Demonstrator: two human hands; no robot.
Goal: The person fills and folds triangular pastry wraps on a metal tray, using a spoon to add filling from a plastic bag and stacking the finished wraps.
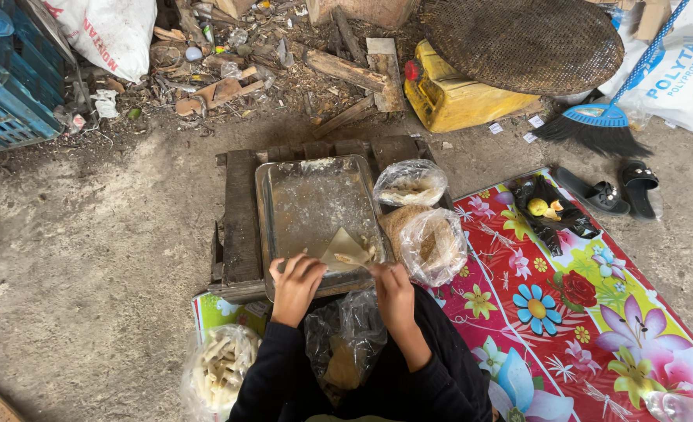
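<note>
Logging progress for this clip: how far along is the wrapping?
Done: a bag of pale rolls sits by the left knee. In hand: left hand and right hand work one wrapper on the tray. Left: bags of filling remain beside it.

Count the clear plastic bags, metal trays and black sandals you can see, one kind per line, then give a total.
Clear plastic bags: 4
Metal trays: 1
Black sandals: 2
Total: 7

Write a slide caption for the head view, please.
Both hands fold a thin wrapper on a metal tray.
</note>
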